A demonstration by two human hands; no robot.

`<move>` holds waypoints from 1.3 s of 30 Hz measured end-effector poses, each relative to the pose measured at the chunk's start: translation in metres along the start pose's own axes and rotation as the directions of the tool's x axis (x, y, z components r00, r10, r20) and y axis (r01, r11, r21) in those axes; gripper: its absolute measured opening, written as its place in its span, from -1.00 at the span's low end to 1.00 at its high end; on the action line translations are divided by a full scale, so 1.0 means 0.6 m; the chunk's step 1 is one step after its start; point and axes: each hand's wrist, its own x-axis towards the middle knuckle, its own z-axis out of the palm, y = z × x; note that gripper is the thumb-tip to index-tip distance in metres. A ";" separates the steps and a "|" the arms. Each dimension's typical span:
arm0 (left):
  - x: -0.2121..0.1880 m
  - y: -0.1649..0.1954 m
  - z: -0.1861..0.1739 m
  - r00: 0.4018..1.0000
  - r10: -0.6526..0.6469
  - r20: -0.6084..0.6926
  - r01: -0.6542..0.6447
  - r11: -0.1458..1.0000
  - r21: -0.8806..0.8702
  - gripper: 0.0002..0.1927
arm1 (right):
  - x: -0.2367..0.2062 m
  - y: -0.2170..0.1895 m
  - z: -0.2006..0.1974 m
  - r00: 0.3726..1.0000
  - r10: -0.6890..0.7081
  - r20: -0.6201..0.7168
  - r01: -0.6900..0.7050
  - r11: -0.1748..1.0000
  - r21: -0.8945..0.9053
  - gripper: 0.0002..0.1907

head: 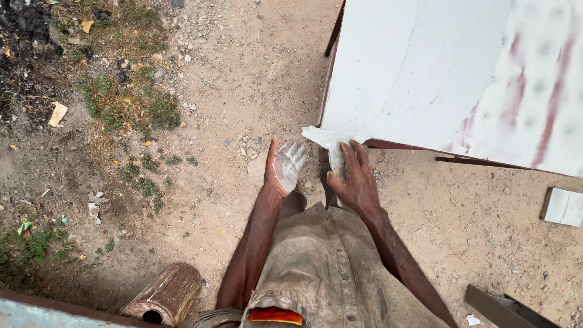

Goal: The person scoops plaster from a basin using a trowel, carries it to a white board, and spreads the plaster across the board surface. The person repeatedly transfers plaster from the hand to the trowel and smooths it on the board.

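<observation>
A white rag, or perhaps crumpled paper, sits pinched in the right hand at the corner of a white board; the left hand is spread open just beside it, palm whitened; sandy ground lies below.

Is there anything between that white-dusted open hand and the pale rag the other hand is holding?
Nothing visible. The left hand, palm open and coated white, sits just beside the rag gripped by the right hand, with only bare sandy ground showing in the gap between them.
</observation>
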 end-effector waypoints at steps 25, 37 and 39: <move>0.110 -0.055 0.406 0.890 0.194 0.412 0.045 0.863 -0.504 0.10 | 0.184 0.176 -0.242 0.946 -0.306 0.110 -0.281 -0.601 0.748 -0.31; 0.125 -0.039 0.415 0.918 0.290 0.269 -0.062 0.777 -0.626 0.12 | 0.486 0.483 -0.525 0.926 -0.262 -0.272 0.260 0.965 -0.042 -0.33; 0.099 -0.035 0.367 0.922 0.330 0.203 -0.151 0.789 -0.596 0.12 | 0.587 0.526 -0.579 0.985 -0.150 -0.086 0.093 0.879 -0.468 -0.25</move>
